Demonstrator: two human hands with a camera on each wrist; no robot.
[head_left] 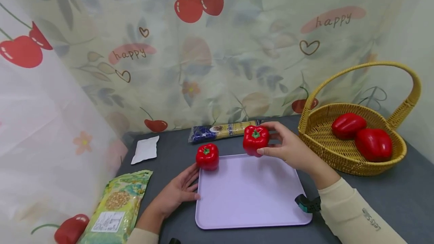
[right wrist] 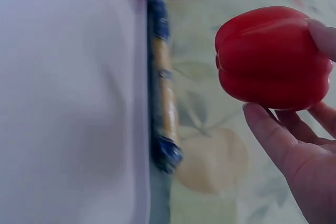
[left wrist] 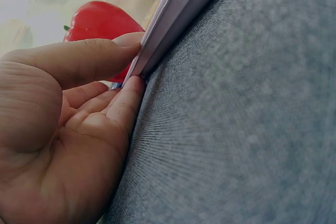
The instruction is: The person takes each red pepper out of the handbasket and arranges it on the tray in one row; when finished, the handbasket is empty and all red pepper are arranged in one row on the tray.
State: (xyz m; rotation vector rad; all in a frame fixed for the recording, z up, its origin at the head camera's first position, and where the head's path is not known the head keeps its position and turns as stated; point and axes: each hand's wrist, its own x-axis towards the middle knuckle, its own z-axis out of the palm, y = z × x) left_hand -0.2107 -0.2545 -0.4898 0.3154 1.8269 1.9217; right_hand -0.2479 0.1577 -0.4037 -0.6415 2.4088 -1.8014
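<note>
- Fingers of the right hand [head_left: 288,144] pinch a red pepper [head_left: 254,147], thumb on the near side, the others curled behind it.
- That forearm slants in from the lower right of the frame, its hand reaching up and leftward to just right of centre.
- Held clear of the tray [head_left: 251,195], this pepper shows near its far rim; its stem faces the head camera, so its axis points my way. In the right wrist view its axis runs roughly sideways.
- Over at lower left, the left hand [head_left: 178,191] slants up and right, fingers spread, thumb apart, tips touching the tray's left rim.
- Another pepper [head_left: 208,158] sits upright at the tray's upper-left corner, stem up, just beside the left fingertips; whether they touch it, I can't tell.
</note>
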